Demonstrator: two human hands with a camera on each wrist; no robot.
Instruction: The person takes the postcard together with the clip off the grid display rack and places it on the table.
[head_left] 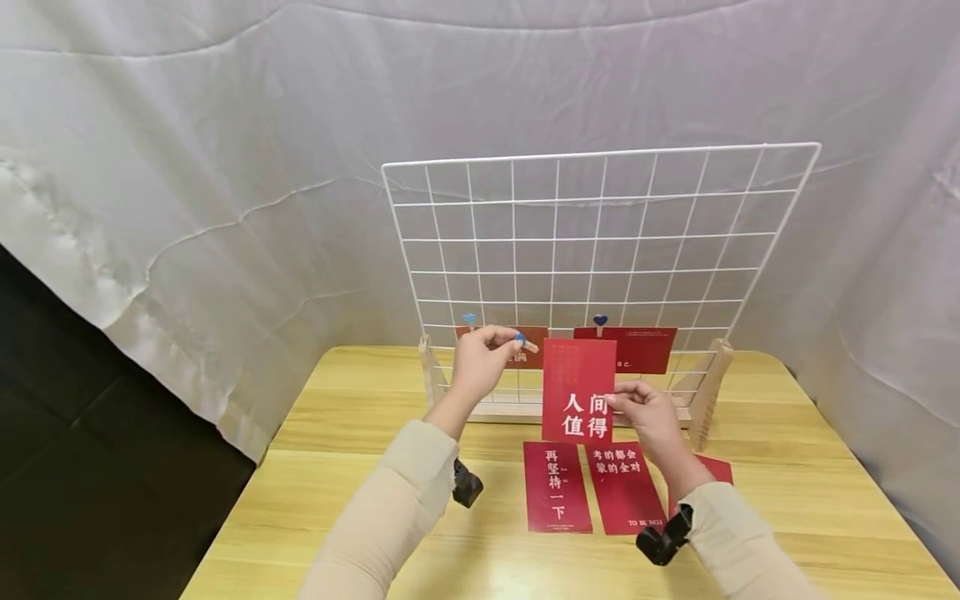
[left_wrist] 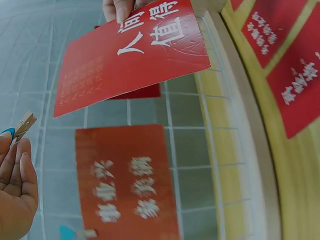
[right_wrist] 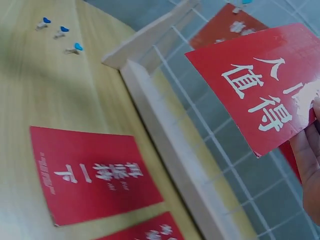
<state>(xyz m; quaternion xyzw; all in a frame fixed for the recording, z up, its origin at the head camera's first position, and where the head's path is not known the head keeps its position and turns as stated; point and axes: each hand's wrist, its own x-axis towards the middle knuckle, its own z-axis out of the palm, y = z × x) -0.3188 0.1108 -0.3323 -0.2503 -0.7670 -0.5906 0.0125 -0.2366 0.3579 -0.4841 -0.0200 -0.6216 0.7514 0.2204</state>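
Observation:
My left hand (head_left: 477, 367) pinches a small wooden clothespin (left_wrist: 24, 126) with a blue heart on it, a little left of a red card. That card (head_left: 577, 371), printed with large white characters, is held up in front of the wire grid by my right hand (head_left: 651, 417), its thumb and fingers gripping the right edge. The clothespin and the card are apart. Behind them, two red cards hang low on the white wire grid (head_left: 577, 239): one on the left (left_wrist: 127, 185) under a light blue heart clip (head_left: 469, 319), another on the right (head_left: 648, 350) under a dark blue heart clip (head_left: 600, 321).
The grid stands in wooden feet (head_left: 708, 387) on a wooden table (head_left: 360, 433). Two red cards (head_left: 557, 492) (head_left: 626, 496) lie in front of it; my right wrist partly hides a third (head_left: 716, 469). In the right wrist view, three heart clothespins (right_wrist: 61, 34) lie beside the grid's base.

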